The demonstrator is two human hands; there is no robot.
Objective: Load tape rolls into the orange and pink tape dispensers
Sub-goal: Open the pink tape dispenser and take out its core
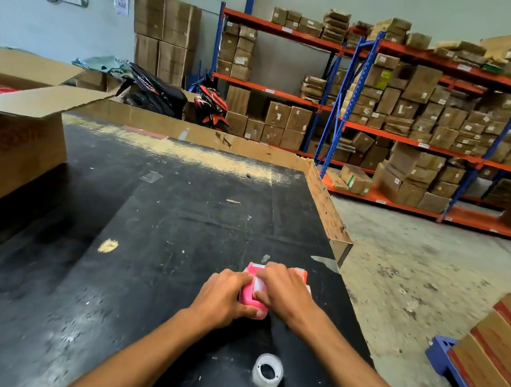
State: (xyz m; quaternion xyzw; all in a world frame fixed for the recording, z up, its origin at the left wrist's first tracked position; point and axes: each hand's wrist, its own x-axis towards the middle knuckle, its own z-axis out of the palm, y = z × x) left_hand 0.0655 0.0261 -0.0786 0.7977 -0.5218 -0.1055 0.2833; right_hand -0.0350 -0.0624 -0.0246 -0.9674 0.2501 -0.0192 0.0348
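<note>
A pink tape dispenser (248,294) rests on the black table (146,244) near its right edge. My left hand (223,298) grips its left side, thumb under the near end. My right hand (284,292) covers its top right, fingers pressing on a whitish tape roll (259,284) set in it. Just behind my right hand, the orange tape dispenser (301,274) shows only a corner. A second clear tape roll (267,372) lies flat on the table, nearer to me, between my forearms.
An open cardboard box (15,140) stands at the table's left. A low cardboard wall (326,201) lines the far and right table edges. Stacked cartons on a blue pallet (497,348) sit at the right. Shelving and a motorbike (176,98) stand behind.
</note>
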